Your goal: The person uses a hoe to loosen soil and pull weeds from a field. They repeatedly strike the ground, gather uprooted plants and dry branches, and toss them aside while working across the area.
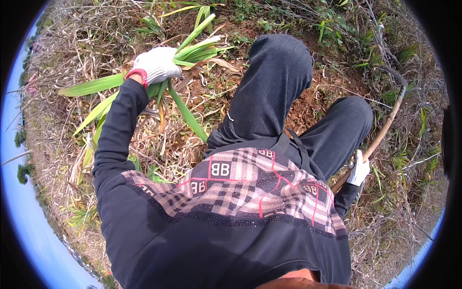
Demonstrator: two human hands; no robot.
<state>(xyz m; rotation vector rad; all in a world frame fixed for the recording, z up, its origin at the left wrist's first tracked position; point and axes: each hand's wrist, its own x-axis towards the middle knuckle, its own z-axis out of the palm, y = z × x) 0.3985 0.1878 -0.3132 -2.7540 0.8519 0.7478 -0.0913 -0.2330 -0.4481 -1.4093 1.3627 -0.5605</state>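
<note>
My left hand (157,65), in a white knit glove with a red cuff, is closed around a bundle of long green leafy stalks (197,48). The thick pale ends stick out to the right of the fist, and the blades hang towards the left and below it. On the right side of the view, my right hand (359,169), in a white glove, grips the wooden handle of a long tool (387,126). The tool's far end has a dark curved head, which lies among dry stems; its exact kind is hard to tell.
Dry grass and straw (97,43) cover the ground around me. Reddish soil (306,108) shows between and beyond my bent knees. Green plants (149,25) grow at the upper left, and tangled dry stems (397,202) lie at the right.
</note>
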